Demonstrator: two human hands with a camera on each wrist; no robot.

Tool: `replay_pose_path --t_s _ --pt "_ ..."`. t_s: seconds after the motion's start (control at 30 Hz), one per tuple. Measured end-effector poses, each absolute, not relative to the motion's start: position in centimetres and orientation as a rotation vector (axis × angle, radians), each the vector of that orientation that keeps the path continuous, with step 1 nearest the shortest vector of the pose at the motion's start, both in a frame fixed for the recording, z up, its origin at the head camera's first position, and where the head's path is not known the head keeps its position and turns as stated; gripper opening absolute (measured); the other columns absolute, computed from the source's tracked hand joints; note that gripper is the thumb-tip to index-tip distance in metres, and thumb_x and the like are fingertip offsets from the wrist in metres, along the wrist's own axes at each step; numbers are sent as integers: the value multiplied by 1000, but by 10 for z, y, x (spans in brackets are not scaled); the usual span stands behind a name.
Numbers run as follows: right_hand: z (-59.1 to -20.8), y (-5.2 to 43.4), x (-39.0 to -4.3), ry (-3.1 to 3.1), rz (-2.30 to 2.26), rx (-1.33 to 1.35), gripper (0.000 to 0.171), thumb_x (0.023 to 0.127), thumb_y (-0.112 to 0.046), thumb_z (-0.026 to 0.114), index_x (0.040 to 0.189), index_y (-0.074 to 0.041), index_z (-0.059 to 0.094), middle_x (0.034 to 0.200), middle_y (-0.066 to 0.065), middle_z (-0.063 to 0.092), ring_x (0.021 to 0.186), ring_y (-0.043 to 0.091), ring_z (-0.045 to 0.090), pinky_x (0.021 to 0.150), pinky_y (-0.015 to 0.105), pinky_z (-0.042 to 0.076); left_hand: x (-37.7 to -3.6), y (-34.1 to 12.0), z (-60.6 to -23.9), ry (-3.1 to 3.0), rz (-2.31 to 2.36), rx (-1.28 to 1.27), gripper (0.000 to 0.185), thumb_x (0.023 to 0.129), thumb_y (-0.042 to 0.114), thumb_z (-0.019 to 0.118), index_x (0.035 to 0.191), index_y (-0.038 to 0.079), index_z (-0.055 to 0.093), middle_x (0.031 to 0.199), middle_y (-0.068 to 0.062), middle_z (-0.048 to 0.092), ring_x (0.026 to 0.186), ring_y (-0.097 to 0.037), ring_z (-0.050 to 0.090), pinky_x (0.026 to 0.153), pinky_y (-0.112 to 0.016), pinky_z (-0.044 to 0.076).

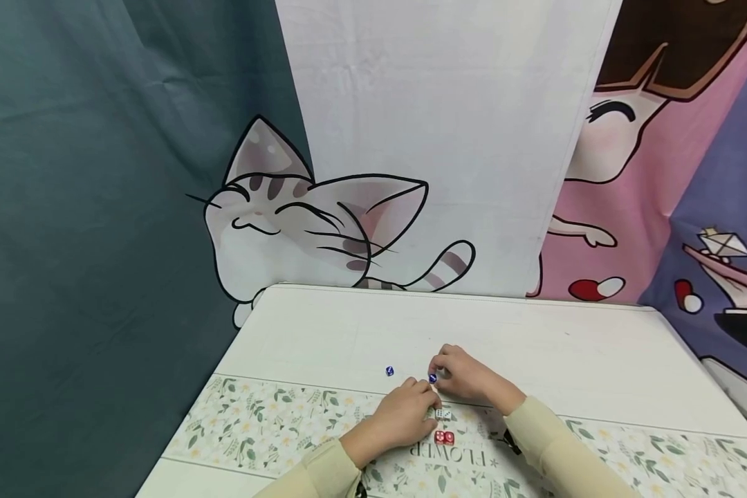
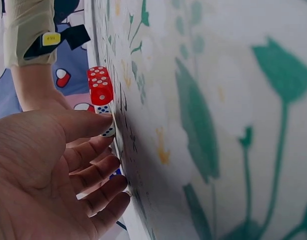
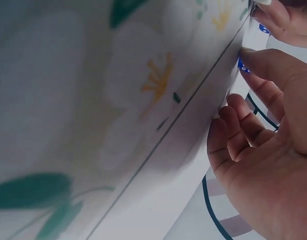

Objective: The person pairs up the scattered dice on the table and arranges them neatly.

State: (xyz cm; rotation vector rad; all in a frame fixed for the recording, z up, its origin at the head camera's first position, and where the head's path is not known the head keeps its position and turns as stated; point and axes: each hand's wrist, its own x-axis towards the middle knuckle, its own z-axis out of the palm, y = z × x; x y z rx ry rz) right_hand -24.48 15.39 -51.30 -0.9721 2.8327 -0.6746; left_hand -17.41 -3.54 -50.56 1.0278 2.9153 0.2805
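Both forearms were covered by long sleeves of a pale beige, finely ribbed knit, ending in snug cuffs at the wrists. The left hand [image 1: 404, 417] and right hand [image 1: 467, 377] were left bare, with no rings seen. A black strap was fastened over the right cuff [image 2: 28, 32], and a small yellow label with dark print was fixed to it.

white table [image 1: 324, 325], cartoon cat backdrop [image 1: 299, 214], teal curtain [image 1: 68, 207]
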Motion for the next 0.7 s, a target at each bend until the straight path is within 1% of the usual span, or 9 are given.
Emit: replay_pose_path --t_s 0.23,0.37,0.57,0.7 --pt "-510 161 -232 2848 -659 -893 12 86 -11 74 93 -19 69 93 -4 51 84 12 43 74 31 42 -174 -36 -503 2905 322 1004 20 89 32 76 106 22 72 104 9 59 91 -7 48 78 -23 45" --pt "-510 165 -226 2855 -649 -866 11 87 -13 75 94 -20 69 93 -4 51 84 12 43 74 31 41 -175 -37 -503 2893 324 1006 21 89 33 76 108 22 72 104 10 60 90 -7 48 80 -22 45" --pt "-513 171 -221 2867 -632 -912 13 88 -12 75 95 -20 68 93 -5 49 84 11 42 73 30 40 -178 -39 -505 2882 337 1005 24 90 31 75 111 21 73 105 9 62 90 -6 49 82 -21 46" --pt "-513 172 -218 2868 -635 -935 14 86 -11 75 94 -19 68 93 -4 50 85 12 43 73 30 41 -181 -41 -504 2894 383 986 24 90 26 74 112 18 72 104 7 63 93 -6 54 84 -22 48"
